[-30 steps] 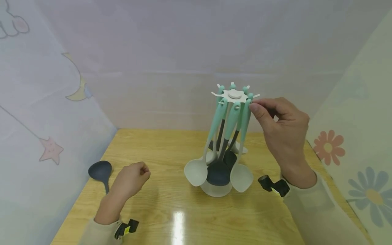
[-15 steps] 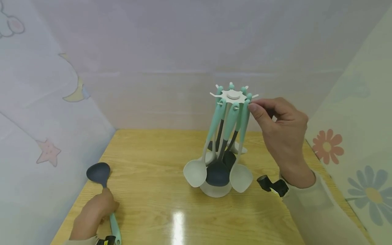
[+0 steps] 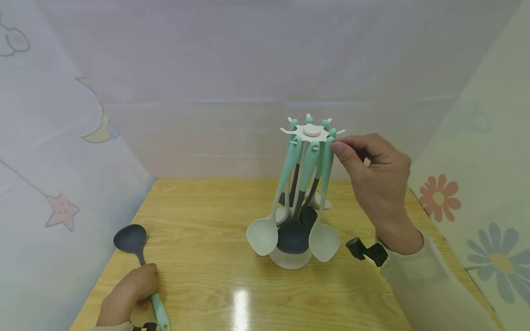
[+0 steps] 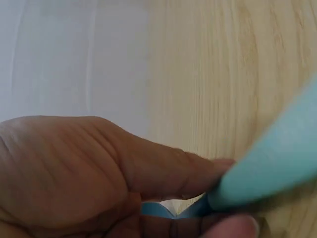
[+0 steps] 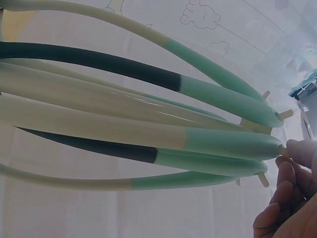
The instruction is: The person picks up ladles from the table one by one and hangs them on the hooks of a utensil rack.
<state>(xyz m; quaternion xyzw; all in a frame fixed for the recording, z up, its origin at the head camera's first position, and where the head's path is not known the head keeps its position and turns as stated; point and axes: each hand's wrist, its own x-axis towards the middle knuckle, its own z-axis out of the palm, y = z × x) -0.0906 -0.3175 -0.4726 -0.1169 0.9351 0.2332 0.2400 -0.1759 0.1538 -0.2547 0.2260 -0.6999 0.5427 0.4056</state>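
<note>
At the left of the head view lies a ladle (image 3: 130, 238) with a dark bowl and mint handle. My left hand (image 3: 128, 292) grips it where the dark shaft meets the handle; thumb and fingers close around that spot in the left wrist view. A white utensil stand (image 3: 312, 131) stands upright right of the middle, hung with several mint-handled utensils. My right hand (image 3: 378, 174) pinches the tip of one of its hooks between thumb and forefinger, at the top of a cream-headed utensil (image 3: 325, 241). The right wrist view shows this hook tip (image 5: 284, 151) poking from the handle (image 5: 233, 144).
A dark-headed utensil (image 3: 293, 235) hangs at the front of the stand, beside another cream spoon (image 3: 262, 236). The stand's round white base (image 3: 291, 261) rests on the wooden table (image 3: 198, 220). Printed cloth walls (image 3: 215, 69) border the table at the back and sides.
My left hand has moved left and toward the table's near edge and taken hold of the ladle. My right hand keeps its pinch on the stand's hook.
</note>
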